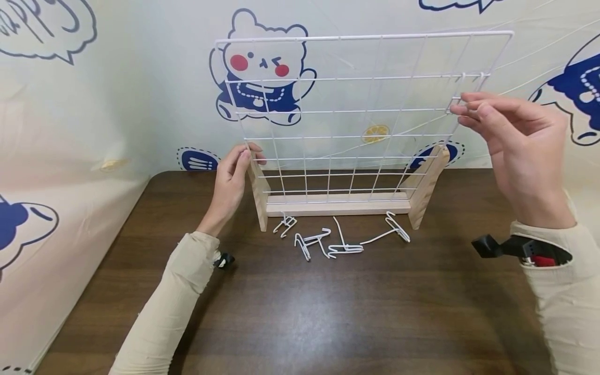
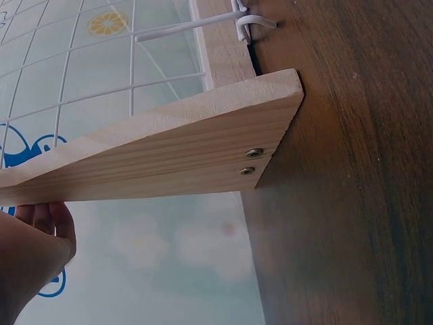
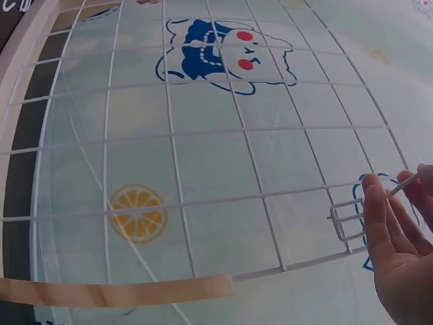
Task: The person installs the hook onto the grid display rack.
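A white wire grid panel (image 1: 328, 111) stands upright in a wooden stand (image 1: 337, 207) with slanted side posts. My left hand (image 1: 230, 179) grips the top of the left post (image 2: 155, 159), thumb on the near side; in the left wrist view its fingers curl behind the post's edge. My right hand (image 1: 527, 138) is raised at the panel's upper right and pinches a white wire hook (image 3: 336, 229) between thumb and fingers. The hook's bent ends overlap a horizontal grid wire (image 1: 422, 76) near the right edge. Part of the hook is hidden by the fingers.
Several loose white wire hooks (image 1: 345, 249) lie on the dark wooden table (image 1: 300, 312) in front of the stand. Behind it hangs a pale curtain (image 1: 164, 94) printed with bears. Two screws (image 2: 254, 154) show low on the left post.
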